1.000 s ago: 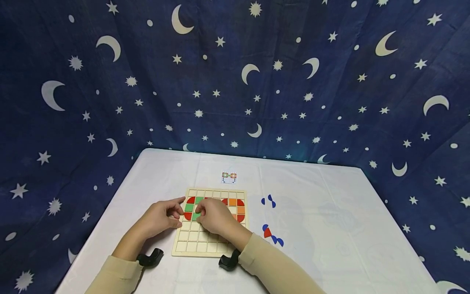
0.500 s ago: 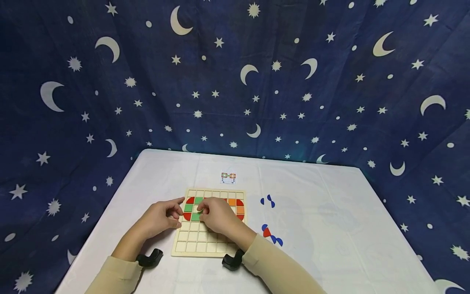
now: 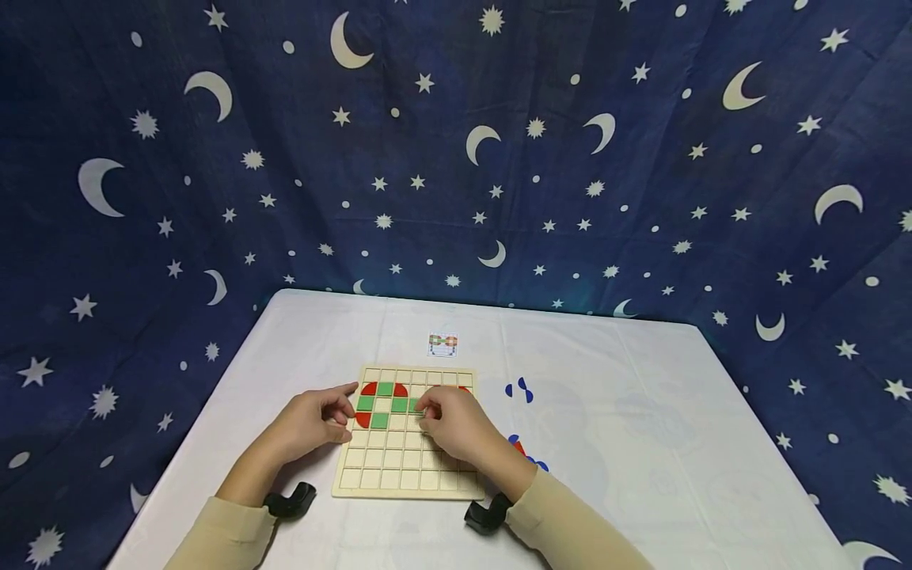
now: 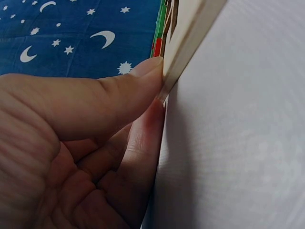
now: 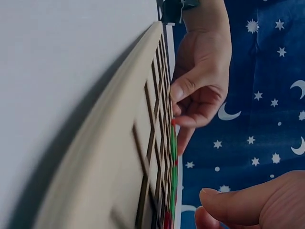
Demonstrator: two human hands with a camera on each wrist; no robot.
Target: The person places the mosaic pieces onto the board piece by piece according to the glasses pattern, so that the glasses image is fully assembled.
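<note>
My left hand [image 3: 306, 419] holds the left edge of a square wooden grid board [image 3: 392, 458]. In the left wrist view its thumb [image 4: 119, 95] lies on the board's rim with a finger just below. Red quarter-round pieces [image 3: 368, 389] and green square tiles [image 3: 380, 421] form a ring in the upper left cells. My right hand [image 3: 456, 423] is over the board's right half, curled fingertips beside a green tile [image 3: 414, 404]; whether it pinches anything is hidden. It covers most of the pieces on that side. In the right wrist view its thumb and finger [image 5: 257, 205] are close together.
A small printed pattern card [image 3: 443, 343] lies behind the board. To the right are loose blue rounded pieces [image 3: 525, 384], and nearer, more blue pieces with a red one [image 3: 519, 448], partly behind the right arm. A dark-blue curtain [image 3: 456, 158] rises beyond the white table [image 3: 627, 443].
My right hand has moved right, from the green and red ring to the board's right half, uncovering green tiles and a red piece. The left hand stays at the board's edge.
</note>
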